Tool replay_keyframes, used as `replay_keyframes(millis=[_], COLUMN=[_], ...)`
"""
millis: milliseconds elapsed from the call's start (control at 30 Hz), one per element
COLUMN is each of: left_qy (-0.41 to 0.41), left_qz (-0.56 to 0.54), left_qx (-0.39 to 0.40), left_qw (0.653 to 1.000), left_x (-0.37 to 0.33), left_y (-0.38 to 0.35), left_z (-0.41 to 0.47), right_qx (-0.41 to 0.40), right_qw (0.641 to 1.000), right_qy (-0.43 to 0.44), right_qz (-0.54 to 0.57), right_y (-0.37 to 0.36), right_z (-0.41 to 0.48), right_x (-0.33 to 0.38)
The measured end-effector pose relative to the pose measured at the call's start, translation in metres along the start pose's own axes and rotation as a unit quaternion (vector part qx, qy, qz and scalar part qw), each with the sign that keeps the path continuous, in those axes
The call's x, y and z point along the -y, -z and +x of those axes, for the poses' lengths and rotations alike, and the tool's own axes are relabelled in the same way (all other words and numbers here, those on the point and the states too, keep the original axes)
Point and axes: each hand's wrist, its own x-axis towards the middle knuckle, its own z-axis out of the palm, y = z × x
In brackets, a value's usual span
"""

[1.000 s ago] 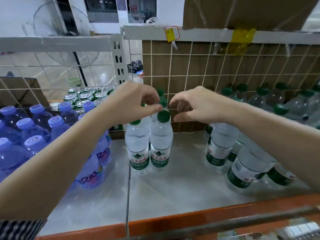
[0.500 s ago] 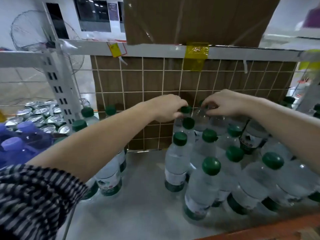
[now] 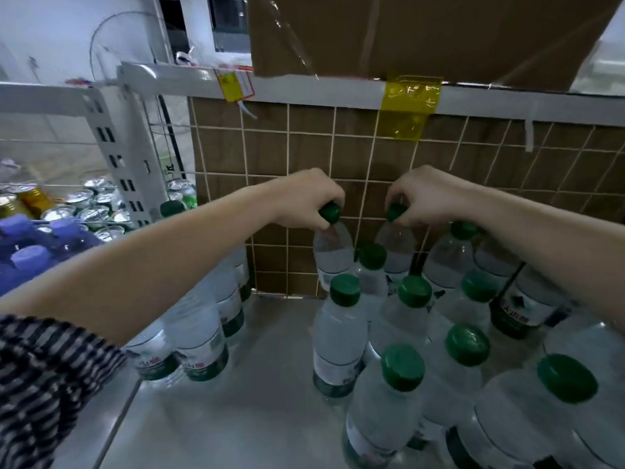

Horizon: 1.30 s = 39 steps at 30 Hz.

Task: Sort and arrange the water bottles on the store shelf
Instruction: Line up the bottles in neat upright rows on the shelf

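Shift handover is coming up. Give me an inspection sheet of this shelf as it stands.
Surface: grey metal shelf, bare at centre front.
Job's things: green-capped bottles clustered right; a smaller group left.
Clutter: purple-capped bottles and cans in the neighbouring bay.
Grippers: left hand and right hand each grip a rear bottle's cap.
Cables: nothing seen.
Surroundings: wire grid back, cardboard box above.

Bottle labels (image 3: 333,368) and the shelf tag (image 3: 234,84) are too blurred to read.
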Motion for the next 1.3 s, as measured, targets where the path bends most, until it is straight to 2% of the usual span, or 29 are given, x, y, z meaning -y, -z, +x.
replay_keyframes(millis=[167,267,367,467,600,733,833,1000,1133,1167,1200,1267,1300], left_qy=[0.027,0.041,0.040,0.036,0.020,0.045,0.040,0.021,0.059,0.051,0.027,-0.045,-0.081], left_qz=[-0.003,0.011,0.022,-0.006,-0.013,-0.029,0.023,0.025,0.165,0.170,0.136,-0.020,-0.100], left_qx=[0.030,0.053,0.041,0.057,0.034,0.019,0.002,-0.003,-0.012,-0.025,-0.039,-0.035,-0.017], left_qw=[0.999,0.998,0.998,0.998,0.999,0.998,0.999,0.999,0.984,0.984,0.990,0.998,0.992], left_x=[0.041,0.054,0.066,0.074,0.077,0.081,0.080,0.075,0.057,0.047,0.034,0.001,-0.017], left_y=[0.005,0.002,0.003,0.004,0.001,0.005,0.002,0.001,0.004,0.004,0.005,0.008,0.009], left_z=[-0.039,-0.054,-0.061,-0.064,-0.063,-0.063,-0.060,-0.063,-0.068,-0.070,-0.073,-0.081,-0.085], right_qx=[-0.013,-0.025,-0.028,-0.028,-0.005,-0.009,-0.017,-0.028,-0.011,-0.001,0.018,0.085,0.115], right_qw=[0.998,0.996,0.995,0.994,0.996,0.998,0.998,0.997,0.996,0.996,0.995,0.990,0.987], right_qy=[0.067,0.080,0.092,0.106,0.085,0.062,0.045,0.031,0.031,0.035,0.044,0.065,0.068], right_qz=[0.016,0.020,0.027,0.022,0.008,0.026,0.045,0.058,0.082,0.087,0.088,0.091,0.093], right_y=[0.009,0.009,0.007,0.009,0.003,-0.002,-0.005,-0.012,0.000,0.005,0.011,0.017,0.016], right_z=[0.018,0.032,0.043,0.051,0.057,0.058,0.059,0.052,0.025,0.013,-0.001,-0.028,-0.040], right_x=[0.048,0.073,0.098,0.115,0.119,0.115,0.113,0.106,0.094,0.089,0.084,0.074,0.070])
